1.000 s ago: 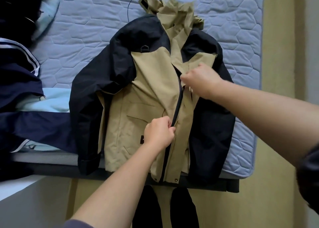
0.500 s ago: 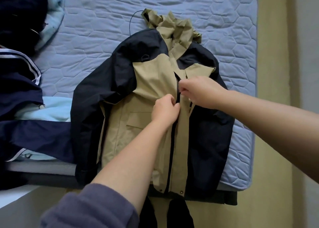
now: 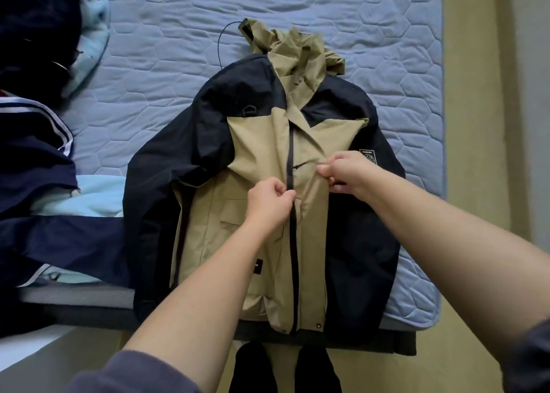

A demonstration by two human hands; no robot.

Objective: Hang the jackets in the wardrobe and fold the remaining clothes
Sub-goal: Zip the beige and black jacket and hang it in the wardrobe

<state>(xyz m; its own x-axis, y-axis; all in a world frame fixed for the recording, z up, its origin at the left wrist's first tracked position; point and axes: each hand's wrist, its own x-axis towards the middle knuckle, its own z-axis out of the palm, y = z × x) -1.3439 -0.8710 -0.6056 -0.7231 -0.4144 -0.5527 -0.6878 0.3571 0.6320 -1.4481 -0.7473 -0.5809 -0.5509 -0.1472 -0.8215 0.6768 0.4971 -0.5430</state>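
Lying front-up on the quilted mattress (image 3: 178, 50), the tan-and-navy jacket (image 3: 259, 154) sat under both hands: left hand (image 3: 268, 203) pinching fabric at the zipper, right hand (image 3: 351, 172) pinching the chest panel beside it. Fingers hid the zip pull.

Single head-worn, wide-angle view. Looks forward and steeply down, nearly straight onto the bed (image 3: 327, 20) from over its near edge. Sits close: takes in the left forearm (image 3: 205, 291) and right forearm (image 3: 446, 244) large across the lower frame. Centres on the fingers (image 3: 284, 194), pinched on the jacket (image 3: 259, 154). Shows quilted mattress beyond the fingers, heaped dark and pale-blue clothes (image 3: 35, 160) cut off to their left, a yellowish floor (image 3: 476, 124) strip to their right, and dark-socked feet (image 3: 318, 372) nearer than them at the bottom edge.
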